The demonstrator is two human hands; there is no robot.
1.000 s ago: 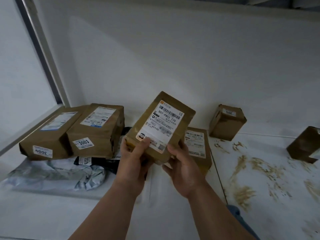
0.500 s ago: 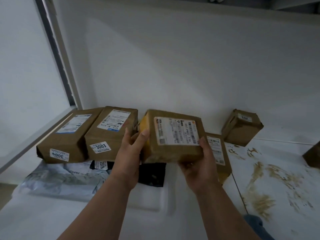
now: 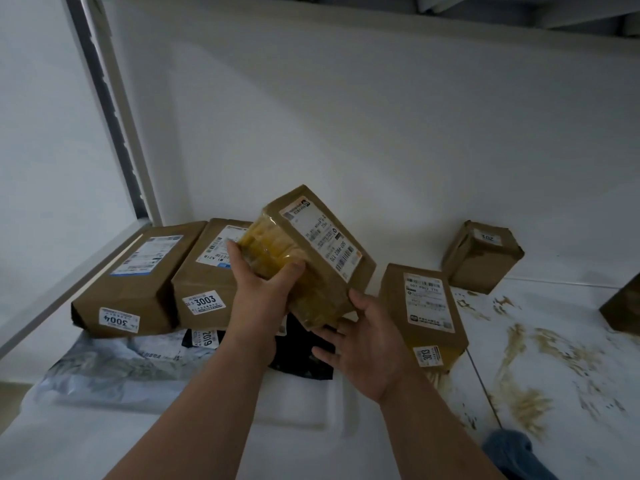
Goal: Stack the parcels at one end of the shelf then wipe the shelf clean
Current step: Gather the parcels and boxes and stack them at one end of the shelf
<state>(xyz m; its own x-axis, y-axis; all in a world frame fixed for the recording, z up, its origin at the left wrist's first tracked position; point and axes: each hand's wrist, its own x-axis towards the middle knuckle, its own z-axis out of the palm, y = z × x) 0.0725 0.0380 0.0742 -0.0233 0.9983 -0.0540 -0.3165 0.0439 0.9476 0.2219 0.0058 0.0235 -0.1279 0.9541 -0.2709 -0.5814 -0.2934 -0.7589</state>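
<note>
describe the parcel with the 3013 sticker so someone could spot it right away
On the white shelf, look just left of the brown-stained patch, right of the two hands. There a flat brown paper-wrapped parcel lies alone, with a white shipping label on top. Unlike the two brown parcels marked 3003 and 3004, its near end carries a small sticker reading 3013.

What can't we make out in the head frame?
- Brown taped parcel at right: cut off by the frame edge.
- Black plastic mailer: mostly hidden by both hands and the held brown paper parcel.
- Blue cloth: cut off at the bottom edge.
- Label print: too small.
</note>
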